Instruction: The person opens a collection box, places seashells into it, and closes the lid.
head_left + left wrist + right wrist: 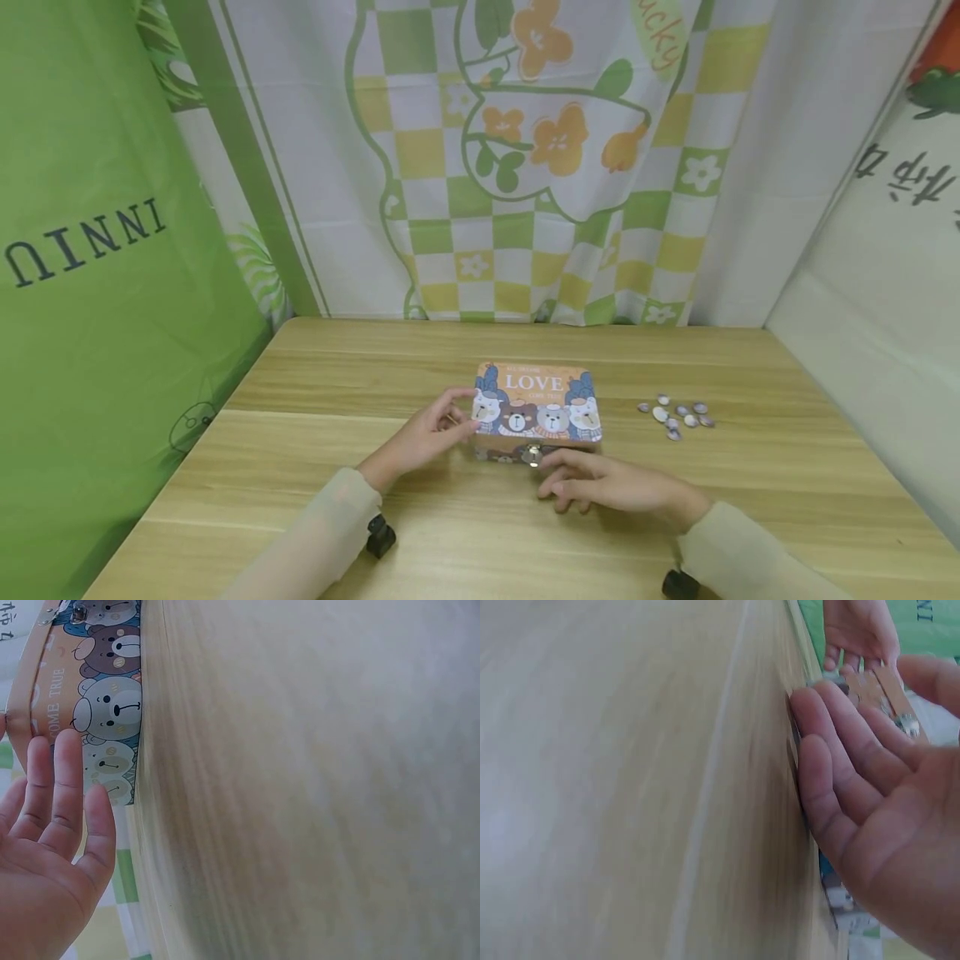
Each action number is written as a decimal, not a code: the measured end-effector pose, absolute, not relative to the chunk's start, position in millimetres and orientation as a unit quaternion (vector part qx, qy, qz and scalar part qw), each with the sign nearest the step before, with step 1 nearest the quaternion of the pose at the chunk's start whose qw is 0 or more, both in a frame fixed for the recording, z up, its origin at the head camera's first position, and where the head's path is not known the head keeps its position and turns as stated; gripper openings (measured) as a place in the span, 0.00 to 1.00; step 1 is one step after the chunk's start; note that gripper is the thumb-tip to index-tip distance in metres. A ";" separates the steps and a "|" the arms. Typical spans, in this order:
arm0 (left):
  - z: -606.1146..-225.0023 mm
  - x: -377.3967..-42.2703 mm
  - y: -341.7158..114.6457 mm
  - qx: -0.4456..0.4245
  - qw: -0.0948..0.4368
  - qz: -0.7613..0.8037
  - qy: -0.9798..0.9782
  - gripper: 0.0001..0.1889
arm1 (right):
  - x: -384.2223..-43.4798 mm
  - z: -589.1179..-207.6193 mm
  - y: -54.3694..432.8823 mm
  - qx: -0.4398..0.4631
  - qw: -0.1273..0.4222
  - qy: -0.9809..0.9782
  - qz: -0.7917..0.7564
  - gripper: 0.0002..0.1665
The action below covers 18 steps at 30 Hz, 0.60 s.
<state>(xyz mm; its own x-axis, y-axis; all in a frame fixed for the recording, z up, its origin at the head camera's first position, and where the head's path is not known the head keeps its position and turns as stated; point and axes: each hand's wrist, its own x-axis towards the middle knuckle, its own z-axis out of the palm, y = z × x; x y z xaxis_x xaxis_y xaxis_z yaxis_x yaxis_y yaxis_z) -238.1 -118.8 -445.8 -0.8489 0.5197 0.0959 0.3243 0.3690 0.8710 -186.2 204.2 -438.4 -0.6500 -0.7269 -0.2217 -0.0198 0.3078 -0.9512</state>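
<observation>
Two pale sleeves, the left sleeve (pixel 318 533) and the right sleeve (pixel 750 554), reach in from the viewer's side over a wooden desk (pixel 247 475), each with a small black device at the wrist (the left device (pixel 381 537) shows more fully than the right device (pixel 680 585)). The right hand (pixel 603 482) lies palm inward before the box's front, thumb apart from loosely curved fingers, its index finger just beside a metal clasp (pixel 533 454); whether it touches is hard to tell. The left hand (pixel 427 433) is relaxed, thumb and fingers held wide, fingertips at the box's left side, contact again unclear. Between them sits the closed box (pixel 536 408), midway between the desk's left and right edges; its orange lid reads "LOVE" above a row of four cartoon bears. Well apart from it, toward the desk's right edge, lies a loose cluster of small purple-and-white shells (pixel 677 417). Beyond the far edge hangs a checked, flowered curtain (pixel 435 192), with a green cloth (pixel 90 358) along the left edge and a white cloth (pixel 877 283) along the right.
</observation>
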 end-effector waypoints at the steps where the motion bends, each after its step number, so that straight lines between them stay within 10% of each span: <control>1: -445.4 -237.9 -118.4 0.257 0.097 0.499 0.822 0.28 | -186.5 -438.6 202.1 -0.252 0.326 0.742 -0.530 0.28; 18: -445.6 -238.5 -118.8 0.266 0.085 0.496 0.822 0.27 | -188.4 -440.3 172.9 -0.220 0.266 0.761 -0.550 0.22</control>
